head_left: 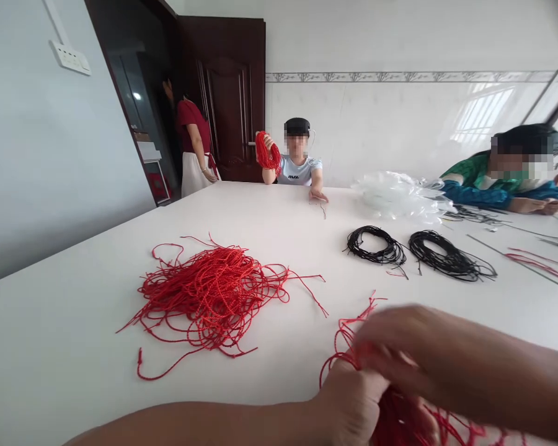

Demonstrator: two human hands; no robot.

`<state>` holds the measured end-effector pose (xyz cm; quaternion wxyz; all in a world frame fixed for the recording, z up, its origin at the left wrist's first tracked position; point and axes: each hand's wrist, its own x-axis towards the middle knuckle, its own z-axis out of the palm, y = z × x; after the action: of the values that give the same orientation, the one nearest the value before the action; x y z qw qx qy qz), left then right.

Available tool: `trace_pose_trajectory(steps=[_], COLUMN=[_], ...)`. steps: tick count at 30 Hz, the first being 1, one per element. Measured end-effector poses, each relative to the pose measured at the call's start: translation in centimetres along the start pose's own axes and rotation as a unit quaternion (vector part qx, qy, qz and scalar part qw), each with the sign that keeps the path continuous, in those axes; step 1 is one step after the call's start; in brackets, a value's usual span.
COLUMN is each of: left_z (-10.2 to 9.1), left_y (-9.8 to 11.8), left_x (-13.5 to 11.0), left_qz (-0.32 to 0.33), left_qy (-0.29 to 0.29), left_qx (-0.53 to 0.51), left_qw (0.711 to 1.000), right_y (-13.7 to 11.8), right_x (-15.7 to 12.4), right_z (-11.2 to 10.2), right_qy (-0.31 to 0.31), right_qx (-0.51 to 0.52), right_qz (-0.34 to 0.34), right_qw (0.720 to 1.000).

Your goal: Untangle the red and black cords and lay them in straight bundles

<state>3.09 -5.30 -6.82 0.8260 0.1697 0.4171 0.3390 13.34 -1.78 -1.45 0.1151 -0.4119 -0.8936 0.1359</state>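
Observation:
Low on the right, my left hand [353, 396] is closed around a bunch of red cords [400, 415]. Over it reaches my right hand [400, 341], blurred, its fingers curled onto the same bunch near the left thumb. Cord ends stick out beyond my hands and trail below them toward the lower right. To the left, apart from both hands, lies a loose tangled pile of red braided cords [214, 294], some ends knotted.
Two coils of black cord [376, 255] [446, 260] lie beyond my hands. Clear plastic bags [400, 195] are heaped farther back on the white table [97, 260]. A person opposite holds up a red cord bundle [266, 153]; another works at right. Someone stands by the door [235, 93].

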Motion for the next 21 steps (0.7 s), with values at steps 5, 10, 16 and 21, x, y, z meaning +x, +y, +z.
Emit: trace_pose_trajectory(steps=[5, 10, 16, 21], left_z=[-0.5, -1.0, -1.1, -1.2], left_y=[-0.1, -0.5, -0.3, 0.0], left_x=[0.6, 1.5, 2.0, 1.6], left_qz=[-0.027, 0.004, -0.022, -0.038], left_qy=[-0.042, -0.051, -0.075, -0.104], left_qx=[0.066, 0.061, 0.092, 0.088], left_qw=[0.997, 0.997, 0.993, 0.99], right_y=[-2.8, -2.3, -2.3, -3.0], right_x=[13.6, 20.6, 20.6, 20.6], right_z=[1.4, 4.2, 4.3, 3.4], right_qy=[-0.012, -0.07, -0.159, -0.137], right_qx=[-0.01, 0.036, 0.021, -0.003], right_qz=[-0.007, 0.034, 0.033, 0.042], right_qw=[1.0, 0.996, 0.987, 0.99])
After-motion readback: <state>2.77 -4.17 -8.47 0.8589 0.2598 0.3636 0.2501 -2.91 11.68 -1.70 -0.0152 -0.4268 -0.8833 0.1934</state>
